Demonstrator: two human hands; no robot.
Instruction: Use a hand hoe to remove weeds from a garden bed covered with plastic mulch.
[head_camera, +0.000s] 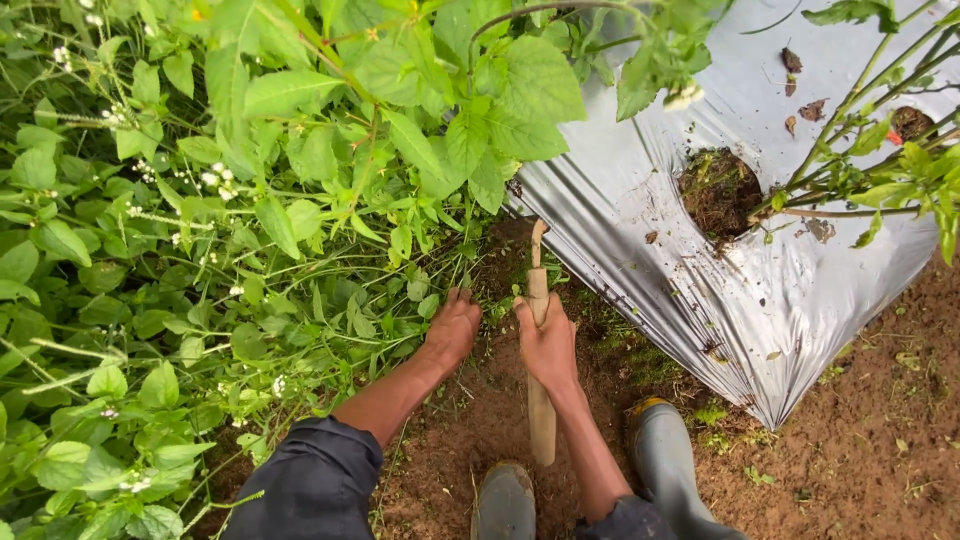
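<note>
- The right hand (548, 345) is closed around a wooden-handled tool (540, 400); the long handle runs back toward the person, and the working end (537, 240) points into the soil at the foot of the weeds.
- The left hand (452, 328) is just beside it, fingers curled down into the stems and dirt; whether it grips a plant or only presses there is hard to tell from here.
- Dense green weeds (250, 200) with small white flowers fill the left half of the ground and hang over the spot being worked, hiding the tool's tip.
- A silver plastic mulch sheet (700, 280) lies along the right, its edge close beside the tool; 2 round planting holes show in it, the nearer hole (718, 190) full of dark soil with a leafy stem leaning out.
- 2 grey rubber boots (660, 460) stand on bare reddish soil (860, 420) at the bottom edge.
</note>
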